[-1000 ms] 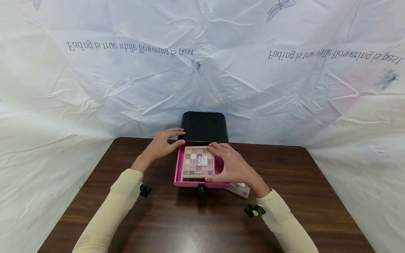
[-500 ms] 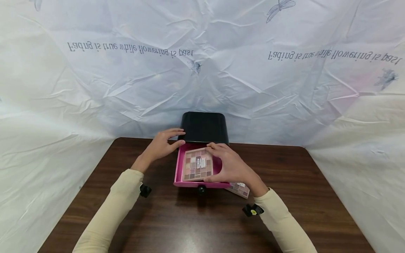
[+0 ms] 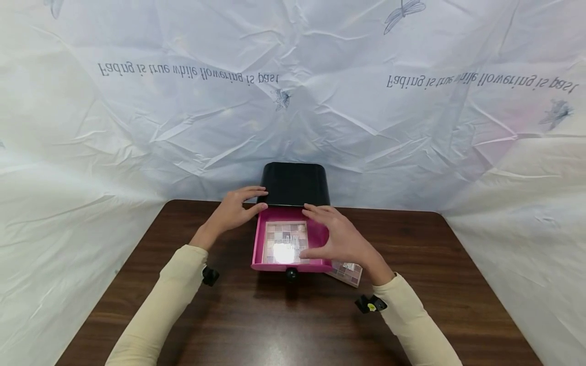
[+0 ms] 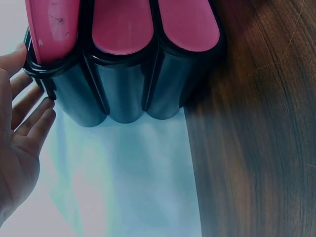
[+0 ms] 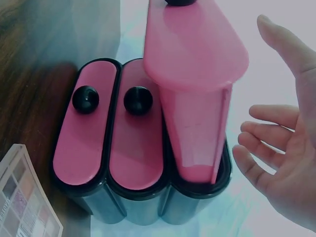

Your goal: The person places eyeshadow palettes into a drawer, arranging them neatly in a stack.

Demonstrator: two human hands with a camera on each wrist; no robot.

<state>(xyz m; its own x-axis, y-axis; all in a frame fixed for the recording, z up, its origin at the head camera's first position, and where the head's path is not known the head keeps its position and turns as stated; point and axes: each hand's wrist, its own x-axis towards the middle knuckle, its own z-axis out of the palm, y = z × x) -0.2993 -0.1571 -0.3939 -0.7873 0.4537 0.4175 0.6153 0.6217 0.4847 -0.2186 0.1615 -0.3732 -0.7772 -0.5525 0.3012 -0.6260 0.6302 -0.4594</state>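
A black drawer cabinet (image 3: 295, 183) stands at the table's far edge with its pink top drawer (image 3: 316, 267) pulled out. Flat inside the drawer, toward its front left, lies an eyeshadow palette (image 3: 278, 235), its lid bright with glare. My left hand (image 3: 232, 209) rests against the cabinet's left side near the top, fingers extended. Over the drawer's right side hovers my right hand (image 3: 342, 238), thumb and fingers spread apart with nothing held. The right wrist view shows that hand beside the drawer, apart from it. Another eyeshadow palette (image 3: 346, 274) lies on the table, partly hidden under the right hand.
Two closed pink drawers with round black knobs (image 5: 138, 100) sit below the open one in the right wrist view. The brown wooden table (image 3: 220, 325) extends in front. White printed sheeting (image 3: 293, 122) hangs directly behind the cabinet and at both sides.
The palette that my right hand held, tilted, over the drawer now lies flat inside it. My right hand has let go and lifted slightly to the right. The left hand has stayed put.
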